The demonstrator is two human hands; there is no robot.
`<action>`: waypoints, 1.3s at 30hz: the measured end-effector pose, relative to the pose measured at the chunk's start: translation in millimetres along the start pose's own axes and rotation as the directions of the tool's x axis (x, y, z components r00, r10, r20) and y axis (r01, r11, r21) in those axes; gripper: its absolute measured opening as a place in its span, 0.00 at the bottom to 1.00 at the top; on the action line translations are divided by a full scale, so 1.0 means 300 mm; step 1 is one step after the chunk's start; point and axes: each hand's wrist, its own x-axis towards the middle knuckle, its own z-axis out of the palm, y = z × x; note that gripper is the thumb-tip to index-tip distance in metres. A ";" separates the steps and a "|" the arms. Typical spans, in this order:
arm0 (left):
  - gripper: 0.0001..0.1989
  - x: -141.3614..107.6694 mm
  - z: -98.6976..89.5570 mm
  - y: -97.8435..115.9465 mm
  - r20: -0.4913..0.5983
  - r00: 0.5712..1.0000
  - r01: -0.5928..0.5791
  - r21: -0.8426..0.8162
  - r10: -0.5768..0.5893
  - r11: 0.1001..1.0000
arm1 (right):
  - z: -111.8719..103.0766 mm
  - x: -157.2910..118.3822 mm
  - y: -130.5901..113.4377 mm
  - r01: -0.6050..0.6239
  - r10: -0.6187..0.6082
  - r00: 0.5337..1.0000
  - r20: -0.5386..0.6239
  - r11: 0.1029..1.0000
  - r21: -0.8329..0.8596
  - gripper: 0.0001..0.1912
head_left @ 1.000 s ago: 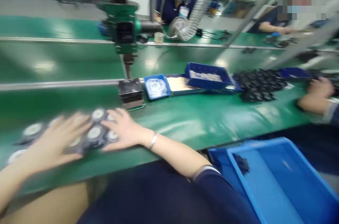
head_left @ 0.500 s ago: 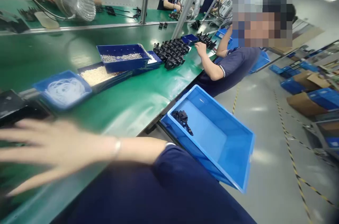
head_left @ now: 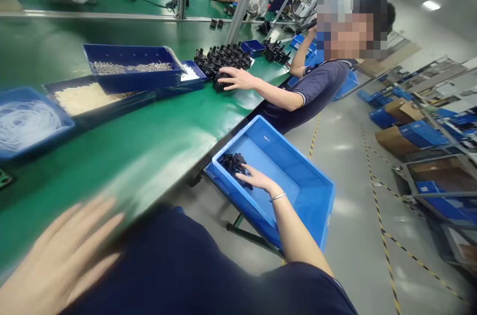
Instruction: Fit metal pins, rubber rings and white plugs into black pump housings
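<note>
My right hand point(head_left: 261, 180), with a bracelet at the wrist, reaches into a large blue plastic bin point(head_left: 311, 168). Its fingers are stretched out and apart over a small heap of black plastic parts point(head_left: 234, 162) in the bin's near left corner. Fingertips overlap the heap; whether they touch it I cannot tell. At the lower left, my left hand point(head_left: 69, 255) is blurred, held palm down over the edge of the green workbench point(head_left: 160, 151). Its fingers are extended, and nothing shows in them.
A co-worker's hand point(head_left: 236, 78) rests on black assemblies point(head_left: 223, 56) standing in rows. Along the bench lie a dark blue tray of screws point(head_left: 136, 79), a bin of cream pieces point(head_left: 85, 99) and a tray of clear tubing point(head_left: 28, 121). A metal post point(head_left: 244, 2) rises behind.
My right hand has swung from the left over the bench into the blue bin. My left hand has come into view. The co-worker's hand has moved onto the black assemblies. My view has shifted right.
</note>
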 end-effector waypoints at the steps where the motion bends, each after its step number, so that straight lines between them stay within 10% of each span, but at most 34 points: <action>1: 0.38 0.041 0.034 -0.002 0.023 0.999 0.024 0.022 -0.025 0.999 | -0.004 -0.019 -0.011 -0.007 0.007 0.999 0.047 1.000 0.010 0.34; 6: 0.31 0.296 0.184 -0.019 0.171 0.985 -0.035 0.054 0.026 0.998 | -0.025 -0.140 -0.101 0.031 -0.031 0.928 0.371 1.000 0.005 0.27; 10: 0.32 0.428 0.245 -0.015 0.205 0.979 -0.034 0.074 0.018 0.997 | 0.030 -0.215 -0.153 0.075 0.058 0.927 0.370 0.939 -0.336 0.16; 26: 0.29 0.383 0.236 -0.029 0.165 0.983 0.099 -0.102 -0.081 0.990 | 0.110 -0.264 -0.179 0.266 -0.123 0.935 0.333 0.863 -0.428 0.05; 34: 0.33 0.394 0.238 -0.033 0.170 0.984 0.062 -0.037 -0.055 0.997 | 0.090 -0.146 -0.133 0.034 -0.081 0.975 0.207 0.975 0.221 0.23; 39: 0.32 0.490 0.271 0.008 0.194 0.980 -0.032 -0.065 0.044 0.997 | 0.163 -0.080 0.072 -0.060 0.054 0.962 0.268 0.998 0.011 0.59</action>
